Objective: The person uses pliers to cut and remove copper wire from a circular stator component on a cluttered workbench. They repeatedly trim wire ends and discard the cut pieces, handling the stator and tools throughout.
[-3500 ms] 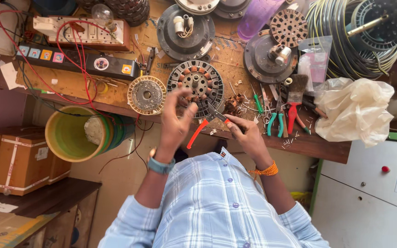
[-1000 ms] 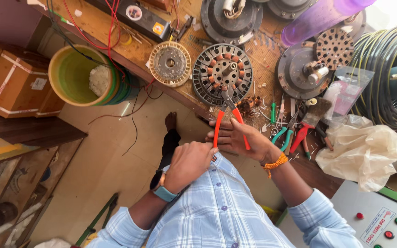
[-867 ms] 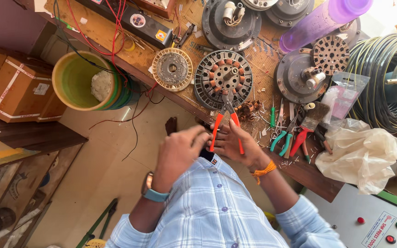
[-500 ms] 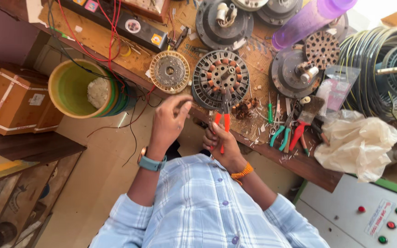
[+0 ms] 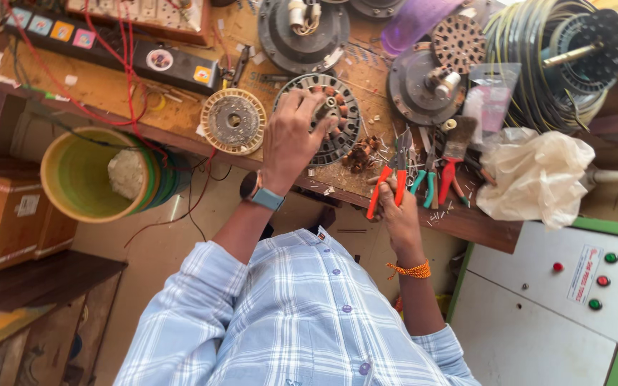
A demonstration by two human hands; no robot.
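- Stator core (image 5: 323,125), a round dark ring with copper-coloured windings, lies flat on the wooden workbench (image 5: 109,89), between a smaller pale disc-shaped rotor (image 5: 234,121) and a heap of wire scraps (image 5: 361,151).
- Left hand (image 5: 291,136) reaches forward over the bench edge, forearm stretched out, a smartwatch (image 5: 259,191) on the wrist; the palm faces down on the core's near side.
- Its fingers (image 5: 302,107) are spread and curled loosely over the ring, touching the top; a firm grip cannot be made out.
- Right hand (image 5: 398,211) sits lower, at the bench's front edge, wrist bent up, an orange thread band (image 5: 410,270) around it.
- That hand's fingers are wrapped closed about the orange handles of a pair of pliers (image 5: 393,168), whose metal nose points away over the bench; the handles stand slightly apart.
- Just right of the pliers lie other hand tools with green and red grips (image 5: 441,175), and beyond them a crumpled white plastic bag (image 5: 538,175).
- Below the bench's left part stands a green bucket (image 5: 73,175).
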